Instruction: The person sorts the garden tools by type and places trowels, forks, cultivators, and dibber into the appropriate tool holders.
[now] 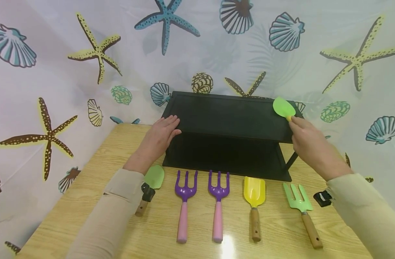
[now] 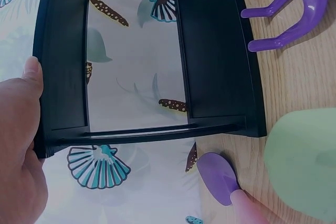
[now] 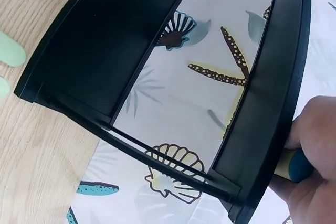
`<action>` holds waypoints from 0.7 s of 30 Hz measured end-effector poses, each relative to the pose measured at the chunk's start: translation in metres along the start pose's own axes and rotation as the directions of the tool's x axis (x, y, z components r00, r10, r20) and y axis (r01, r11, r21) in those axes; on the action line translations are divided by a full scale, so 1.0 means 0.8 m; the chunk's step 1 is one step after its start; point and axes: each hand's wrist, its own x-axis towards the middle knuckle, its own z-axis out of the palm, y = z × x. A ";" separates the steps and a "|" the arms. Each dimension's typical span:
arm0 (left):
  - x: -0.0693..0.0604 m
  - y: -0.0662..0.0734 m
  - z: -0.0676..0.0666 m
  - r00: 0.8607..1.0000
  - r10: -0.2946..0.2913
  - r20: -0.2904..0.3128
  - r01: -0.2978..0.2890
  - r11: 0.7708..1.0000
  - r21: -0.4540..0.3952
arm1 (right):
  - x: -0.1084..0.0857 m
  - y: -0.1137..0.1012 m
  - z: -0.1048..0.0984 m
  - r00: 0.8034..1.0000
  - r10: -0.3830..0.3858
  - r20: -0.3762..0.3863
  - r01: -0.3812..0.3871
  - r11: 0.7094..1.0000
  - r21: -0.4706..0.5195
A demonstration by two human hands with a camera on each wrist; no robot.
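Note:
A black two-tier shelf (image 1: pixel 230 115) stands on the table against the patterned cloth. My left hand (image 1: pixel 162 135) rests on the left end of its upper board, fingers fairly straight; in the left wrist view the thumb lies along the shelf's edge. At the upper board's right end, my right hand (image 1: pixel 309 144) grips a small trowel with a bright green blade (image 1: pixel 283 107) and a yellow neck. The blade lies over the board. In the right wrist view, part of the trowel's handle (image 3: pixel 294 165), pale with a teal end, shows between the fingers.
Before the shelf lie a pale green trowel (image 1: pixel 154 177), partly behind my left sleeve, two purple forks (image 1: pixel 186 190) with pink handles, a yellow scoop (image 1: pixel 254 192) and a light green fork (image 1: pixel 299 201). A purple trowel (image 2: pixel 216 177) lies beside the shelf's left end.

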 end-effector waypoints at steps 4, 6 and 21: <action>0.001 0.000 -0.002 1.000 0.005 0.004 -0.005 1.000 -0.005 | 0.003 -0.004 0.003 1.000 0.028 -0.001 -0.028 0.999 -0.017; 0.001 0.000 -0.002 1.000 0.000 0.009 0.000 1.000 -0.004 | 0.004 -0.005 0.003 0.998 0.056 0.022 -0.056 0.998 -0.016; 0.000 -0.001 -0.001 0.999 0.029 -0.020 -0.028 1.000 0.005 | 0.003 -0.007 -0.001 0.997 0.062 0.050 -0.061 0.998 -0.017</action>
